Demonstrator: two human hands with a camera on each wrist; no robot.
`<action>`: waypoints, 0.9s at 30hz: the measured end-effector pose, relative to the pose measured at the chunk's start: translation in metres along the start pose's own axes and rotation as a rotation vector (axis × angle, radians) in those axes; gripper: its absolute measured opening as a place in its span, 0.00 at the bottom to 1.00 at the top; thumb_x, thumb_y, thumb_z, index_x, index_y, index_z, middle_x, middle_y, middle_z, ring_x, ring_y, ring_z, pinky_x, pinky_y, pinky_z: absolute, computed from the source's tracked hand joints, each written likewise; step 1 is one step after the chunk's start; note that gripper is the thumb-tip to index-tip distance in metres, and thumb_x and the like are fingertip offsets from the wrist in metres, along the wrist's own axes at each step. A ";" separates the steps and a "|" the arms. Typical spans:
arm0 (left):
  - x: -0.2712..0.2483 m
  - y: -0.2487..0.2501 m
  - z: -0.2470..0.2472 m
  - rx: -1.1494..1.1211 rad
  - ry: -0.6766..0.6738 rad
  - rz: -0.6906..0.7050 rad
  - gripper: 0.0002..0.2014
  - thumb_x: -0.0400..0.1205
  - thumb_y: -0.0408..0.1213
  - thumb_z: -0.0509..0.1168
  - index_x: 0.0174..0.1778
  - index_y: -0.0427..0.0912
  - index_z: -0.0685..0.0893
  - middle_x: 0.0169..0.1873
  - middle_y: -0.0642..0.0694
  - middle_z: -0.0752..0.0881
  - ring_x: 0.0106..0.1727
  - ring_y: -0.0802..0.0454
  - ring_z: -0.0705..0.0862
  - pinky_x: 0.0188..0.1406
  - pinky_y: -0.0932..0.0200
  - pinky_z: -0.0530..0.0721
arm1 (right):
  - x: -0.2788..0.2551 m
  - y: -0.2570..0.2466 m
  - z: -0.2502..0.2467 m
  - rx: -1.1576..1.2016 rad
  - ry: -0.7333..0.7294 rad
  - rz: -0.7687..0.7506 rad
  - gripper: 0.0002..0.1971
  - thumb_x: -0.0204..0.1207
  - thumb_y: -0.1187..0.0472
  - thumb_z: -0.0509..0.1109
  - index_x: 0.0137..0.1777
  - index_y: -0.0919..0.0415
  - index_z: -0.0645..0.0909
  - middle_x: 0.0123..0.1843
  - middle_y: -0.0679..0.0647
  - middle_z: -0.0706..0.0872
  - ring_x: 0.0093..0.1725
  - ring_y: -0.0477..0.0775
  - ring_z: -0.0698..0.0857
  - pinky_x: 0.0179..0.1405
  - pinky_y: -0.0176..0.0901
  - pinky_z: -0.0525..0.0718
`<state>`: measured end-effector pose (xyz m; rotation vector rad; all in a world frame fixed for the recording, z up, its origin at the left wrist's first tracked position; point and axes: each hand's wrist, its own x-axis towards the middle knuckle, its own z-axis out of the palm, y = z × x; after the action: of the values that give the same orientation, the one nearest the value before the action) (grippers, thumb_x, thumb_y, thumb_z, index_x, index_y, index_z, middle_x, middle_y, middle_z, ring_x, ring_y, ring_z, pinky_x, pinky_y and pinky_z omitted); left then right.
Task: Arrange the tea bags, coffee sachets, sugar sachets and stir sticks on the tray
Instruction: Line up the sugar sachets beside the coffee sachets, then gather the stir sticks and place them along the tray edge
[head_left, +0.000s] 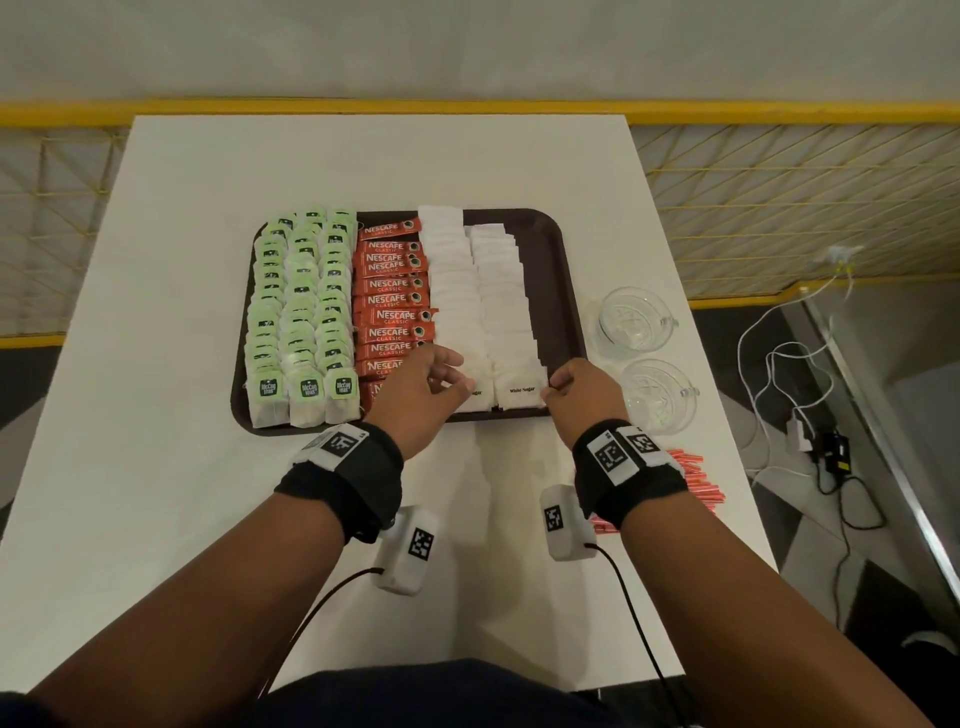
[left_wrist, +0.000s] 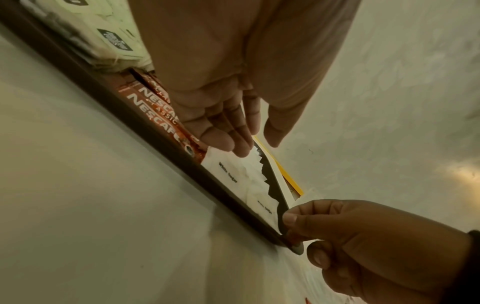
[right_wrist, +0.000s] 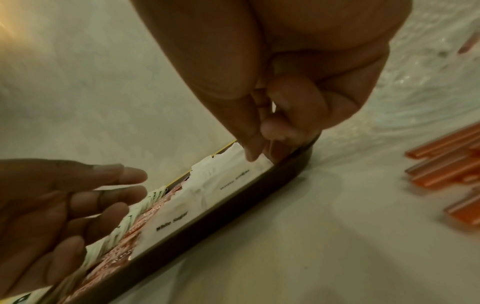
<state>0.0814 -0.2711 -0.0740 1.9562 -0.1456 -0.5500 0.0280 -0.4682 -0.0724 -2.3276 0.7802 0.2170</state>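
- On the table (head_left: 156, 312), a tray (head_left: 563, 291): tea bags (head_left: 301, 312) left, coffee (head_left: 392, 301) centre, sugar (head_left: 483, 301) right, in rows.
- Beside the tray, off it: sticks (head_left: 698, 478), two glass cups (head_left: 631, 322).
- Head view only: full rows.
- Wrist views only: left hand (left_wrist: 223, 115) relaxed, fingertips touching sugar; right hand (right_wrist: 275, 123) pinching the nearest sugar sachet's corner.
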 end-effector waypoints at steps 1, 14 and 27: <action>-0.002 0.004 0.001 0.020 -0.004 0.005 0.11 0.82 0.41 0.70 0.58 0.49 0.80 0.48 0.51 0.86 0.51 0.50 0.86 0.50 0.51 0.87 | -0.004 0.000 -0.002 -0.001 -0.002 -0.015 0.06 0.80 0.60 0.69 0.53 0.61 0.80 0.47 0.53 0.85 0.46 0.51 0.81 0.43 0.37 0.74; -0.052 0.057 0.082 0.483 -0.283 0.257 0.05 0.83 0.45 0.67 0.52 0.51 0.84 0.53 0.53 0.84 0.48 0.58 0.83 0.46 0.63 0.78 | -0.075 0.087 -0.094 -0.279 -0.134 -0.255 0.09 0.79 0.56 0.68 0.58 0.53 0.80 0.52 0.49 0.84 0.51 0.50 0.83 0.50 0.41 0.76; -0.071 0.045 0.186 0.999 -0.369 0.428 0.25 0.78 0.46 0.70 0.70 0.47 0.74 0.68 0.45 0.78 0.68 0.42 0.76 0.63 0.44 0.79 | -0.089 0.169 -0.075 -0.588 -0.109 -0.372 0.24 0.75 0.52 0.72 0.70 0.52 0.73 0.70 0.51 0.77 0.65 0.60 0.75 0.63 0.56 0.77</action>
<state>-0.0569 -0.4211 -0.0761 2.6222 -1.2395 -0.5963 -0.1474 -0.5754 -0.0763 -2.9259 0.2278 0.4502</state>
